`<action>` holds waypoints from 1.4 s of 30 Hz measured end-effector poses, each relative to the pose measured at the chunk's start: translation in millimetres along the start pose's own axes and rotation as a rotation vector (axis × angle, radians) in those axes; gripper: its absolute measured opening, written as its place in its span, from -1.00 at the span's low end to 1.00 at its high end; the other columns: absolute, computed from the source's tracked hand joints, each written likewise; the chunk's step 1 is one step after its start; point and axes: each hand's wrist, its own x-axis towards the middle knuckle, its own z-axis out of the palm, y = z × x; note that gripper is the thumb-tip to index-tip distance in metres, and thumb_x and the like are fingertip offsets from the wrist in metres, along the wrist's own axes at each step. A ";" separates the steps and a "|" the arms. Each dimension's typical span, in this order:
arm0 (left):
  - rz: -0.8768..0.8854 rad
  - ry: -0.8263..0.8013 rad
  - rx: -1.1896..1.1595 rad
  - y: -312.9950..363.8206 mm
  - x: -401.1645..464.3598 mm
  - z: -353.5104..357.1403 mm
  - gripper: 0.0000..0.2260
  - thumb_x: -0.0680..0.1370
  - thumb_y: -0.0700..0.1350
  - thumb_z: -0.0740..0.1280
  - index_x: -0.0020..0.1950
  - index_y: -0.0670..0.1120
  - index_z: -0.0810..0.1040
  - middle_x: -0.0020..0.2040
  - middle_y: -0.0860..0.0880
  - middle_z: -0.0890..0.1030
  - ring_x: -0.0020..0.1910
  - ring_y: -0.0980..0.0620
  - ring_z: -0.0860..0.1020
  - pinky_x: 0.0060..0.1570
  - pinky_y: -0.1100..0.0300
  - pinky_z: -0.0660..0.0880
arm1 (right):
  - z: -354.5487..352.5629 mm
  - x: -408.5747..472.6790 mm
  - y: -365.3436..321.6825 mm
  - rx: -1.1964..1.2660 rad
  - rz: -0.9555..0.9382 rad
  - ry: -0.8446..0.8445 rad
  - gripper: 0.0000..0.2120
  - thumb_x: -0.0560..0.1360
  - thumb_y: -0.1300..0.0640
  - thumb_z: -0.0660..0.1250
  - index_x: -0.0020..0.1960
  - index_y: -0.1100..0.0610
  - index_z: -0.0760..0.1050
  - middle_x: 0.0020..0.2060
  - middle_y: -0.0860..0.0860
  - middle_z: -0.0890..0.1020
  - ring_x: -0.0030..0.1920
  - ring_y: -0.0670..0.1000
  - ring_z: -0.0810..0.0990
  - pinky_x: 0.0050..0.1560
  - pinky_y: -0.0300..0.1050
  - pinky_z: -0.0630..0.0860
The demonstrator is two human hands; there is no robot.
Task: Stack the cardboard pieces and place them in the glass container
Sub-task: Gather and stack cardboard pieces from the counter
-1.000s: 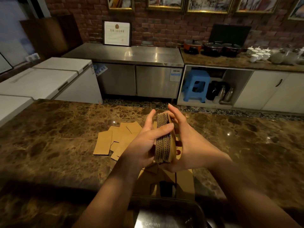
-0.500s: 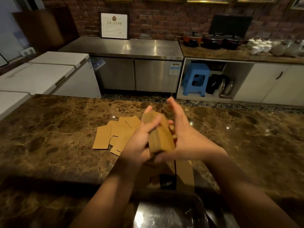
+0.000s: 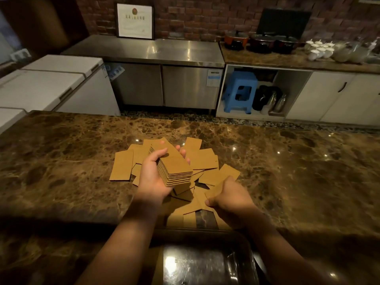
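From my head camera I see my left hand (image 3: 151, 177) cupped palm-up under a stack of cardboard pieces (image 3: 173, 168), thumb curled over the stack's near left edge and fingertips (image 3: 183, 153) showing past its far side. The stack is lifted off the brown marble surface (image 3: 61, 161) and lies roughly flat, its corrugated edges facing me in neat layers.

My right hand (image 3: 231, 199) is lower and to the right of the stack, down among the loose cardboard pieces (image 3: 202, 159) scattered over the middle of the surface. Its fingers are curled, and the thumb and fingers appear to pinch the edge of one loose piece (image 3: 216, 187), though the picture is blurred there and I cannot tell the grip for certain. The two hands are apart, not touching.

The loose pieces overlap one another in a rough fan beneath and beyond both hands, some running back toward the near edge of the surface. The glass container (image 3: 205, 262) sits closest to me at the bottom of the view, between my forearms, with a bright reflection on its base; I see no cardboard clearly inside it.

Beyond the surface stand white chest freezers (image 3: 51, 83) on the left, a stainless steel cabinet (image 3: 164, 79) under a framed certificate (image 3: 135, 21), and a blue stool (image 3: 240, 91) in an open cupboard.
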 end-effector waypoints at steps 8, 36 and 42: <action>0.023 0.019 0.013 0.6 0.6 -1.4 -0.82 0.58 -0.19 0.28 0.14 0.00 0.56 0.06 -0.19 0.64 -0.09 -0.17 0.68 -0.01 -0.07 0.59 | 9.9 -2.9 -7.8 -0.135 -0.203 -0.133 -0.19 0.23 -0.15 0.64 0.33 0.00 0.32 0.24 0.05 0.47 0.25 0.13 0.46 0.20 0.05 0.49; 0.187 -0.059 0.227 -5.0 -15.4 28.2 -0.59 0.52 -0.29 0.32 0.29 0.10 0.56 0.02 -0.16 0.74 -0.06 -0.17 0.72 -0.12 -0.10 0.67 | -96.8 -34.6 -11.1 1.225 -0.222 -0.231 -0.82 0.42 0.26 0.48 0.00 0.12 0.69 -0.07 0.12 0.77 -0.10 0.06 0.76 -0.29 -0.12 0.66; 0.327 -0.166 0.417 -8.8 -32.0 49.4 -0.47 0.33 -0.23 0.48 0.24 0.18 0.62 0.02 -0.06 0.74 -0.03 -0.11 0.72 -0.24 0.03 0.65 | -97.5 -52.5 -38.3 1.268 -0.316 -0.137 -0.74 0.38 0.22 0.51 0.07 0.17 0.65 -0.06 0.12 0.77 -0.07 0.07 0.76 -0.21 -0.04 0.69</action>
